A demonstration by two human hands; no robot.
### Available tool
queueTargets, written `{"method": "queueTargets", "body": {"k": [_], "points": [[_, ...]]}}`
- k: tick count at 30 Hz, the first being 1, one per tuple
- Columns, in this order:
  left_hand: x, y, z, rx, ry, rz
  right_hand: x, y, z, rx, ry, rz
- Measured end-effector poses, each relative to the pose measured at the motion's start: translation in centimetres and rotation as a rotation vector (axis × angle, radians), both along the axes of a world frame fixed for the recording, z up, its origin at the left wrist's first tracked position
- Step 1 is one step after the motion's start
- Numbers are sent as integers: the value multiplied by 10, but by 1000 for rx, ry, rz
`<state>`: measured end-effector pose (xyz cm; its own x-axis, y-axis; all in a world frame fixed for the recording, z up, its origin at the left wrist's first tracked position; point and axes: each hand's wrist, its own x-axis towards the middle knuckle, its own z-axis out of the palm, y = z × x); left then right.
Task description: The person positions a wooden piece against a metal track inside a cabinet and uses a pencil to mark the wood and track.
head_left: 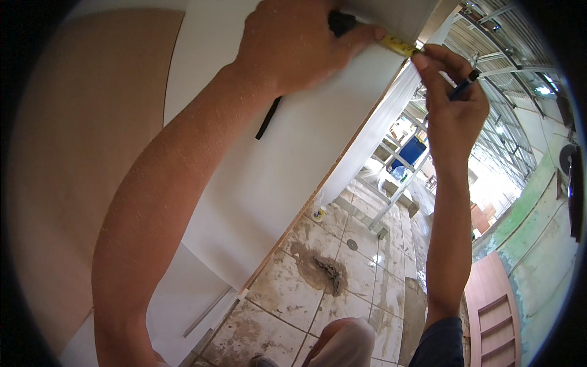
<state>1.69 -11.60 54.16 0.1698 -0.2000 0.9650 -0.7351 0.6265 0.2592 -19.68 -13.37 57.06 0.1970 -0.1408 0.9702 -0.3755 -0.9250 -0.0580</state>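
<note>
My left hand point(290, 46) is closed round a tape measure point(341, 23), whose dark case mostly hides behind the fingers. From it a short length of yellow blade point(398, 44) runs right, across the top of a white panel point(306, 153) to its raw brown edge. There my right hand point(455, 92) pinches the blade's end between thumb and finger. A dark pen point(463, 84) is tucked between the fingers of that same hand. Below my left wrist, a black strap point(269, 117) hangs against the panel; its upper end is hidden.
A brown board point(92, 122) stands at the left. Dirty floor tiles point(354, 281) lie below, with a small bottle point(318, 213) beside the panel. Farther off are a metal ladder point(400, 194) and a blue container point(409, 151). A pinkish slatted panel point(494, 300) leans against the green wall point(520, 214).
</note>
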Motion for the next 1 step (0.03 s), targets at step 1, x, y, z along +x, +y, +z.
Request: {"method": "queueTargets", "body": {"k": [1], "points": [[0, -9, 1, -35, 60, 7, 0, -1, -1, 3, 3, -4]]}}
